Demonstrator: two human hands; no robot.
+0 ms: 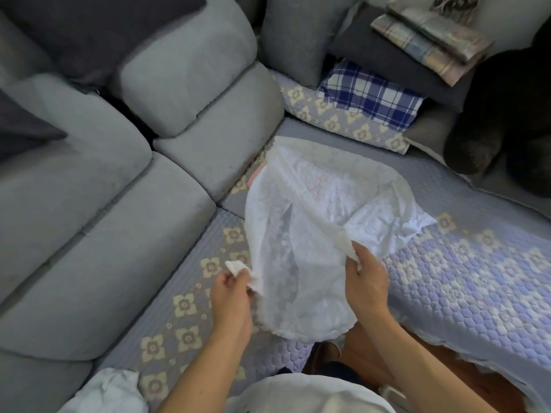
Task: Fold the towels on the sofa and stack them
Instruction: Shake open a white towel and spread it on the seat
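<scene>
White lace towel (301,234) is hanging over the sofa's quilted cover (447,278), with the left hand (231,290) and right hand (365,281) each keeping a pinching grip on an edge.

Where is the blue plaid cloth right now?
In the head view, upper right: the blue plaid cloth lies on the sofa's quilted cover, under a dark cushion bearing folded pastel towels.

Grey cushions (185,93) beside a black plush (501,120).
</scene>
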